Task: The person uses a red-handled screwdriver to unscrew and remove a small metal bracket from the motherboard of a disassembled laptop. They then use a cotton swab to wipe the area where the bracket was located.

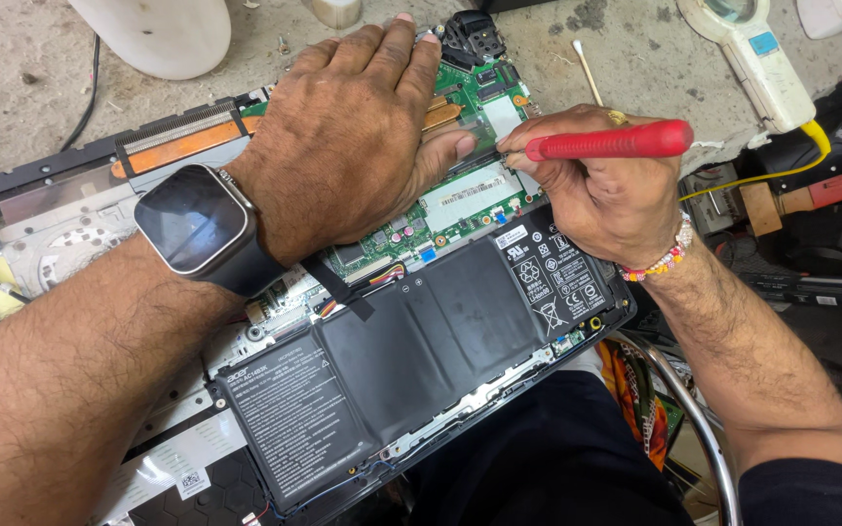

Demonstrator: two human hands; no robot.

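— See how the left hand [353,136] lies flat, fingers spread, palm pressing down on the green motherboard [460,209] of the opened laptop [99,200]? It grips nothing; it just pins the board.

— And the right hand [601,200]?

— Closed around a red-handled screwdriver [616,142], held nearly level, its tip reaching toward the left thumb, right above the silver-labelled module [470,192] on the board. The very tip is hidden behind the fingers, so I can't say what it sits in.

— What would make it go well, to your eye?

— I'd judge: keep the shaft in line with the screw, light pressure, slow turns, and that left palm steady so the board doesn't flex. Also mind the black battery pack [421,341] just below the wrists, and the copper heat pipe [182,148] beside the left hand; a slip could land on either.
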